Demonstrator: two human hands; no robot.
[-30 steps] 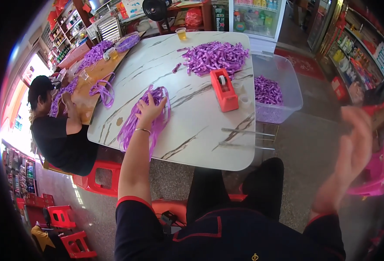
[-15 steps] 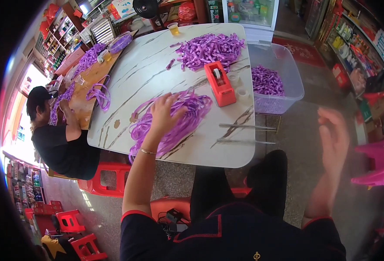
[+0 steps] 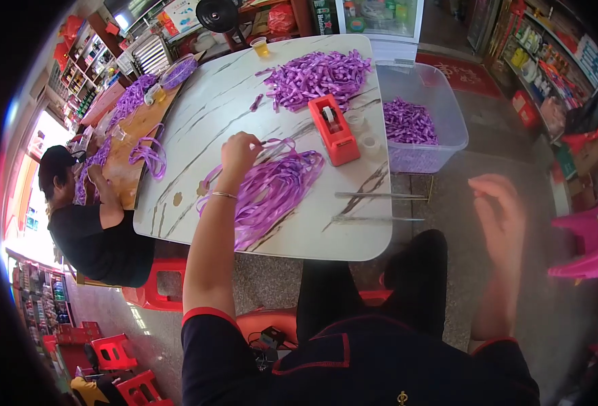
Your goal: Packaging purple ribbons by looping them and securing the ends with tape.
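From the head camera, the left hand [image 3: 240, 150] reaches out over the white marbled tabletop [image 3: 326, 233], its fingers [image 3: 253, 141] pinched together on the upper end of a bundle of purple ribbon strips [image 3: 272, 189]. The bundle lies on the tabletop just below and to the right of that hand, its long axis running from upper right down toward the near left edge. The left hand is on it; the right hand [image 3: 498, 213] hangs well apart, off the tabletop's right side, blurred, with fingers loosely spread and nothing in them.

Counted: one bundle under the hand, one larger heap of purple strips [image 3: 319, 76] at the far end, and more purple strips in one clear plastic bin [image 3: 441, 125] beside the tabletop (the bin stands off its right edge). One red tape dispenser [image 3: 333, 128] sits just right of the bundle's top. Two thin metal rods [image 3: 380, 196] lie near the right edge. A person in black [image 3: 92, 230] works at the adjoining wooden table [image 3: 126, 162].
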